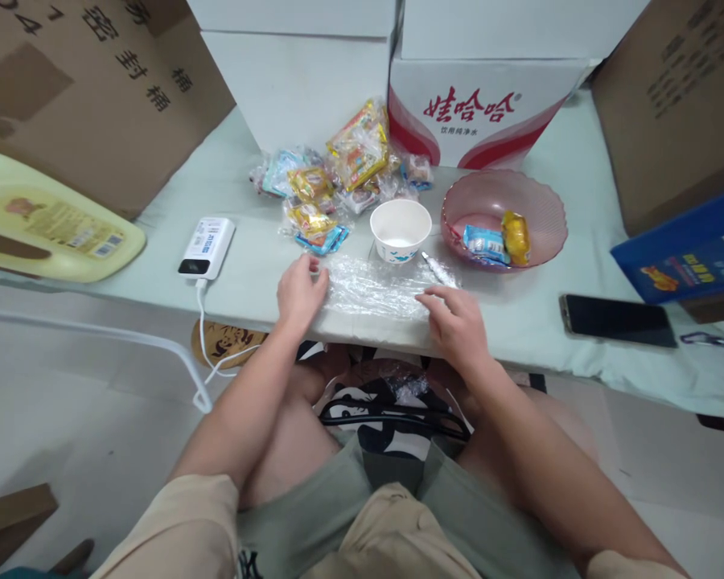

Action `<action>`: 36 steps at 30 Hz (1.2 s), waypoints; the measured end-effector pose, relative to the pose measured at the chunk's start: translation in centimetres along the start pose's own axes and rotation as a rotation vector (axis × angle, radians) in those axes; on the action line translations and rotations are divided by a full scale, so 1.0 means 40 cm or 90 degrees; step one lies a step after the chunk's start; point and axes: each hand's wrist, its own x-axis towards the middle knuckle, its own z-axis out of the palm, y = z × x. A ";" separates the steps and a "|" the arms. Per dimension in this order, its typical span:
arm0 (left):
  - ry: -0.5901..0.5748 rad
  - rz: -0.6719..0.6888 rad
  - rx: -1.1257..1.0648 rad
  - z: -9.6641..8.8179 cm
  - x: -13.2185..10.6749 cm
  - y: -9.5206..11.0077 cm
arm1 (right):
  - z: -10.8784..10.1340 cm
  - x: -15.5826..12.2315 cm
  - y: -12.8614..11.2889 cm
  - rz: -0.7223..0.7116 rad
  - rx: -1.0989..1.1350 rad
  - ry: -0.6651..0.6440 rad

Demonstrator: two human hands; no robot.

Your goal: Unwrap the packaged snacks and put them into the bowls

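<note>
A crinkled sheet of clear plastic wrap (374, 291) lies flat near the table's front edge, between my two hands. At its left end is my left hand (300, 296), fingers loosely bent and thumb apart. My right hand (458, 322) hovers at or touches the right end, its fingers stretched and slightly spread. Just behind the wrap stands a white paper bowl (401, 232). A pen-like object (439, 268) lies beside the bowl, above my right fingers. To the right, a pink ribbed glass bowl (546, 217) contains a blue packet (486, 244) and a yellow packet (516, 237).
Behind my left hand lies a heap of wrapped snacks (355, 157). A white power bank (207, 248) with a cable and a yellow jug (54, 221) are left. A phone (618, 320) and blue box (688, 249) are right. Cartons (483, 121) line the back.
</note>
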 end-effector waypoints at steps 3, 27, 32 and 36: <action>-0.023 0.042 -0.041 0.016 0.010 -0.009 | 0.003 -0.004 -0.025 -0.088 0.009 -0.105; -0.372 0.116 -0.472 -0.011 -0.022 0.110 | 0.033 0.103 -0.009 0.046 0.276 -0.269; -0.280 0.025 -0.669 -0.029 0.003 0.125 | 0.033 0.122 -0.009 0.173 0.474 -0.204; -0.497 -0.069 -0.705 0.009 0.000 0.122 | 0.043 0.129 -0.009 0.313 0.639 -0.075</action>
